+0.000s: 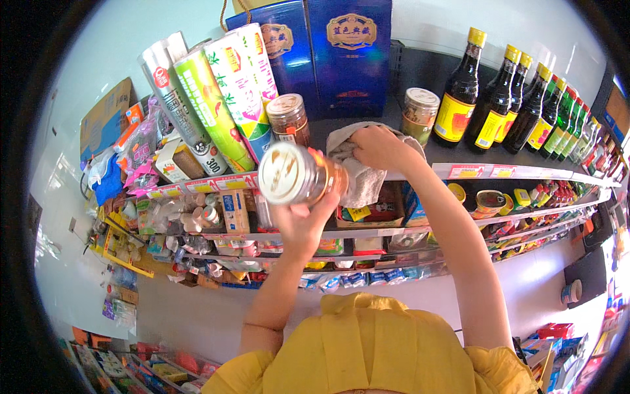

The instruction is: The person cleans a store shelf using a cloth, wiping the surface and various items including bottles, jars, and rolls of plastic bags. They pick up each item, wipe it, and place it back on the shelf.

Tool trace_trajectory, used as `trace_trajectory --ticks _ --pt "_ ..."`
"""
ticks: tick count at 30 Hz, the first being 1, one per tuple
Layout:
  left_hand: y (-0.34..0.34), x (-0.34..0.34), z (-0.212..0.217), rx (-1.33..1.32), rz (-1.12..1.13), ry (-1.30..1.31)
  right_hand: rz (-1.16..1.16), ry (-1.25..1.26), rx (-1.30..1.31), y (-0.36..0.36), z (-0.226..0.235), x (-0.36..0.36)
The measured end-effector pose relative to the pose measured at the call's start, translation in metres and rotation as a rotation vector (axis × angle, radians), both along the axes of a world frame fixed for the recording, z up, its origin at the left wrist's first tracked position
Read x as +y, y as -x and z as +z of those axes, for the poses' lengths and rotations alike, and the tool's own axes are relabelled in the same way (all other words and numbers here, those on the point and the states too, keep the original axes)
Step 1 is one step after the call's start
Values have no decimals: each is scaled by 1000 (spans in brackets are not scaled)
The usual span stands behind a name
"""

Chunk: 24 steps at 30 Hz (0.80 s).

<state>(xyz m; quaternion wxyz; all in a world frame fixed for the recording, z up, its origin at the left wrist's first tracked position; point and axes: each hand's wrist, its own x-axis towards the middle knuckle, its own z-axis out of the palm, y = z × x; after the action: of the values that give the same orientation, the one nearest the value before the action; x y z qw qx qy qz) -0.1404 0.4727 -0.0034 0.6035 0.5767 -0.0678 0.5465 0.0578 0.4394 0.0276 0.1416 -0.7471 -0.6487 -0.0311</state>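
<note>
My left hand (303, 226) is closed round a clear plastic jar (331, 177) with a white lid and brownish contents, tilted with its lid toward me. My right hand (380, 150) grips a greyish cloth (357, 174) that hangs over the front edge of the top shelf (321, 134). Behind the held jar stands a similar jar (289, 119) with reddish-brown contents. Another white-lidded jar (419, 115), greenish inside, is just right of the cloth. Part of the held jar is hidden by my fingers.
Dark bottles with yellow caps (459, 92) line the shelf at the right, green bottles beyond them. Large blue boxes (351, 59) stand at the back. Plastic film rolls (213, 108) lean at the left. Lower shelves hold cans (489, 202) and packets. Price labels (466, 172) run along the shelf edge.
</note>
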Motion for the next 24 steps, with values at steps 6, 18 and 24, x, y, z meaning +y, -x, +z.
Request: trace_trajectory --ticks 6,18,24 --pt "-55 22 52 -32 21 -106 202 -317 349 4 5 -46" --pt "-154 59 43 522 321 -460 49 -356 1116 50 -111 -164" --pt "-177 61 32 652 172 -472 -33 -397 1100 58 -112 -170"
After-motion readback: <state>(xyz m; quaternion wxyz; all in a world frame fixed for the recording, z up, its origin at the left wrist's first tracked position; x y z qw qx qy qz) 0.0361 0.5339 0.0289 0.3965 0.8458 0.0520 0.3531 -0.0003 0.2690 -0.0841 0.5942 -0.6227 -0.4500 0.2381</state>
